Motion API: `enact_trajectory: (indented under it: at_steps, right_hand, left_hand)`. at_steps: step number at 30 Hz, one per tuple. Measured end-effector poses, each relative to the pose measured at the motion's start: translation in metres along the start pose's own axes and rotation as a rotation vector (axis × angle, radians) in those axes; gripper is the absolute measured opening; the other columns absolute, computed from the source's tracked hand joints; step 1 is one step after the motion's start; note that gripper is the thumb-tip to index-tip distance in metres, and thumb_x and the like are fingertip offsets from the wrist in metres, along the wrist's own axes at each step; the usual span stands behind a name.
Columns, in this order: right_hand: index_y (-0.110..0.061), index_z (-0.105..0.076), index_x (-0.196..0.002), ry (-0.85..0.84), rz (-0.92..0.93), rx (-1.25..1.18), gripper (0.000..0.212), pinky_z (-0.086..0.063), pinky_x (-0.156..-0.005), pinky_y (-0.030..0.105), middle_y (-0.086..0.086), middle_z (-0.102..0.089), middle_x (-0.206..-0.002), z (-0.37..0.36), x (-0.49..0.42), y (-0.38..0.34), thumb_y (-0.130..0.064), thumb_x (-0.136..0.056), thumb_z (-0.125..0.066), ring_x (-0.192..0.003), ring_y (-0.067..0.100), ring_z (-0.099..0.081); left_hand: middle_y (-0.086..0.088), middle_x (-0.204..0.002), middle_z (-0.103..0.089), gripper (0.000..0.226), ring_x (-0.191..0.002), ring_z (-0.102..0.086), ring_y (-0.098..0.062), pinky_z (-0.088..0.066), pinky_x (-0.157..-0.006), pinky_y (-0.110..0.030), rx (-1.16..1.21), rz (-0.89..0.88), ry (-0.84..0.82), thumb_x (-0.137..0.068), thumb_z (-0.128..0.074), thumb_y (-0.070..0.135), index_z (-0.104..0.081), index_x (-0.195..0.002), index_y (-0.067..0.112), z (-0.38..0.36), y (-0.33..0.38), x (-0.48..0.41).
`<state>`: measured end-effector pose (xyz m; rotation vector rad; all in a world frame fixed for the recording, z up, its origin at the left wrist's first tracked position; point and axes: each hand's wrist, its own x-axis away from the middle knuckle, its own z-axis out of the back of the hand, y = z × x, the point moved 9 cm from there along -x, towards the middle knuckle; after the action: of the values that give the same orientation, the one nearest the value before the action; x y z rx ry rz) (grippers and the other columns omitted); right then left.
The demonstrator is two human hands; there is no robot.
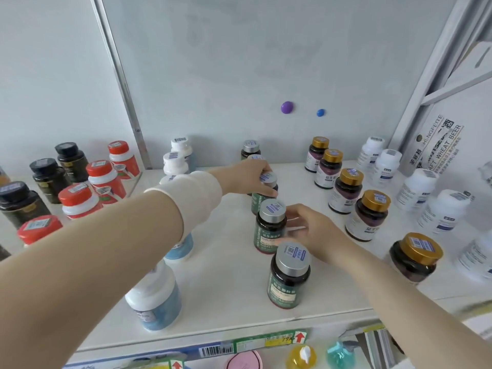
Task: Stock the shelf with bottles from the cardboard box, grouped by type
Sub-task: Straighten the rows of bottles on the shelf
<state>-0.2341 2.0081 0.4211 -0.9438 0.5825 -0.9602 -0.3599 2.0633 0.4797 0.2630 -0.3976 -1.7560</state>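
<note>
a person's left hand [250, 177] reaches in from 8 o'clock across a white shelf [226, 275] and grips from above the cap of the third green bottle [268, 179]. it is one of a single file of silver-capped, green-labelled bottles running from 6 towards 12 o'clock along the shelf's middle. the right hand [311, 230], coming in from 4 o'clock, curls fingers and thumb round the side of the second green bottle [270, 227], upright just behind the front green bottle [290, 275]. the rear green bottle [251, 147] stands near the back panel. at 3 o'clock of the file stand gold-capped bottles [370, 217], with white bottles [442, 211] beyond them. at 9 o'clock are blue-and-white bottles [157, 296], partly hidden by the left forearm. past a divider at 10 o'clock stand red-capped bottles [106, 179] and black bottles [45, 177].
</note>
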Motion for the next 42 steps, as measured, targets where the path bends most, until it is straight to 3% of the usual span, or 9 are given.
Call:
enact_trajectory:
  at_steps: [5,16,21,24,28,33,36,40,42]
  right_hand:
    - [-0.039,-0.058,-0.089,-0.006,0.025,-0.092,0.042,-0.051,-0.067,0.012,-0.017,-0.067,-0.09,-0.012,-0.002,0.004,-0.022,-0.061,-0.084,-0.083,-0.001,-0.065]
    - [-0.036,-0.058,-0.091,-0.028,0.039,-0.124,0.044,-0.048,-0.064,0.006,-0.013,-0.067,-0.092,-0.013,-0.005,0.004,-0.007,-0.067,-0.08,-0.079,-0.004,-0.065]
    - [-0.032,-0.057,-0.094,-0.04,0.051,-0.13,0.043,-0.046,-0.062,0.003,-0.013,-0.065,-0.092,-0.015,-0.004,0.003,-0.004,-0.068,-0.078,-0.073,-0.011,-0.063]
    - [-0.031,-0.054,-0.096,-0.06,0.053,-0.114,0.043,-0.046,-0.062,0.003,-0.014,-0.063,-0.094,-0.015,-0.003,0.0,-0.004,-0.07,-0.077,-0.079,-0.005,-0.062]
    - [-0.022,-0.049,-0.122,-0.085,0.044,-0.073,0.061,-0.051,-0.075,0.016,-0.01,-0.059,-0.11,-0.003,0.001,-0.015,-0.01,-0.07,-0.078,-0.1,0.006,-0.06]
    - [-0.033,-0.051,-0.118,-0.043,0.131,0.103,0.056,-0.047,-0.09,0.024,-0.019,-0.06,-0.114,0.036,0.006,-0.067,-0.034,-0.068,-0.076,-0.106,-0.003,-0.057]
    - [-0.029,-0.052,-0.12,0.015,0.175,0.273,0.051,-0.046,-0.094,0.03,-0.013,-0.059,-0.116,0.04,-0.001,-0.105,-0.031,-0.074,-0.074,-0.107,0.007,-0.057]
    - [-0.018,-0.053,-0.124,0.016,0.25,0.557,0.049,-0.039,-0.089,0.021,-0.003,-0.057,-0.128,0.01,-0.013,-0.147,-0.025,-0.078,-0.072,-0.116,0.013,-0.053]
    - [-0.013,-0.051,-0.127,-0.013,0.268,0.729,0.051,-0.039,-0.094,0.025,0.003,-0.054,-0.131,-0.011,-0.019,-0.161,-0.022,-0.08,-0.07,-0.12,0.017,-0.05]
  left_hand:
    - [0.011,-0.078,-0.05,0.035,-0.067,-0.047,-0.001,-0.034,-0.054,-0.014,0.043,0.005,0.007,-0.078,-0.07,0.039,-0.052,-0.096,0.016,0.002,-0.004,0.003]
    - [0.001,-0.09,-0.055,0.036,-0.076,-0.047,-0.014,-0.037,-0.061,-0.018,0.084,0.0,0.0,-0.078,-0.072,0.033,-0.055,-0.101,0.011,0.006,-0.012,0.013]
    - [0.009,-0.082,-0.05,0.032,-0.077,-0.047,-0.013,-0.034,-0.059,-0.019,0.053,0.016,-0.007,-0.079,-0.071,0.036,-0.05,-0.096,0.018,0.006,-0.011,0.013]
    - [0.003,-0.104,-0.056,0.043,-0.092,-0.052,-0.016,-0.041,-0.075,-0.024,0.052,0.035,0.0,-0.079,-0.07,0.038,-0.052,-0.112,0.017,0.005,-0.013,0.016]
    - [0.004,-0.115,-0.05,0.065,-0.102,-0.051,-0.015,-0.04,-0.092,-0.028,0.032,0.066,-0.007,-0.079,-0.07,0.04,-0.041,-0.133,0.019,0.012,-0.01,0.027]
    - [0.004,-0.12,-0.061,0.054,-0.103,-0.055,-0.014,-0.039,-0.087,-0.026,-0.067,0.059,0.021,-0.08,-0.071,0.033,-0.049,-0.127,0.019,0.055,-0.002,0.047]
    - [0.003,-0.119,-0.061,0.049,-0.106,-0.055,-0.015,-0.04,-0.091,-0.028,-0.212,0.04,0.036,-0.08,-0.07,0.033,-0.052,-0.124,0.021,0.087,-0.004,0.068]
    - [0.003,-0.12,-0.058,0.045,-0.105,-0.056,-0.019,-0.045,-0.094,-0.038,-0.471,0.042,0.001,-0.083,-0.067,0.033,-0.051,-0.123,0.022,0.112,-0.022,0.097]
    - [0.004,-0.12,-0.057,0.043,-0.105,-0.055,-0.02,-0.046,-0.092,-0.037,-0.552,0.047,-0.02,-0.084,-0.065,0.033,-0.05,-0.123,0.023,0.117,-0.034,0.108]
